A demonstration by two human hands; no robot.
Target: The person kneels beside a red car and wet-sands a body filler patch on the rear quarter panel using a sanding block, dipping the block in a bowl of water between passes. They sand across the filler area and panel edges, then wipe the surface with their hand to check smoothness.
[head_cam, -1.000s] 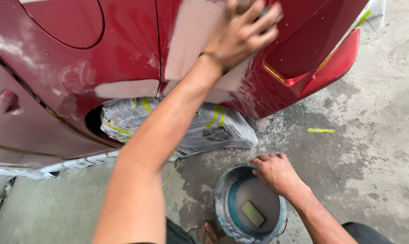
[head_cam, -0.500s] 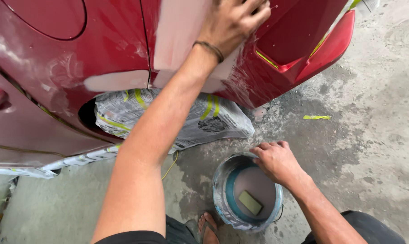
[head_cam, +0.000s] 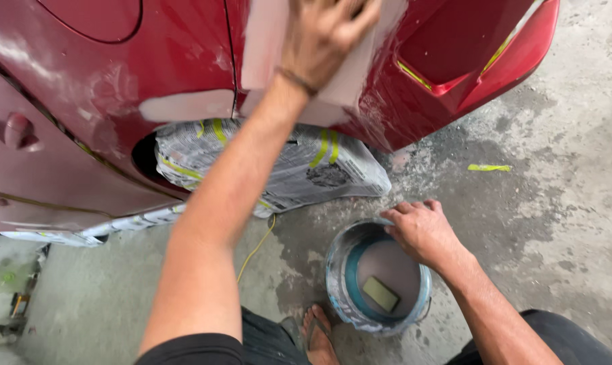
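Observation:
My left hand point(head_cam: 323, 34) is pressed flat against a pale primer patch point(head_cam: 265, 40) on the red car body point(head_cam: 83, 74), fingers bent over something hidden beneath the palm. A dark band circles that wrist. My right hand point(head_cam: 421, 230) rests on the rim of a round bucket point(head_cam: 340, 290) on the concrete floor; its fingers curl over the edge. Inside the bucket is cloudy water with a small rectangular yellow-green block point(head_cam: 380, 294) lying in it.
The wheel point(head_cam: 286, 162) is wrapped in newspaper and yellow tape. A second primer patch point(head_cam: 184, 105) sits above the wheel arch. Masking paper point(head_cam: 83, 230) edges the sill. A tape scrap point(head_cam: 488, 167) lies on the floor. My sandalled foot point(head_cam: 316, 331) is beside the bucket.
My left hand has slid leftward and up over the primer patch. The view has shifted, so the bucket and right hand sit lower and further right; that hand stays on the rim.

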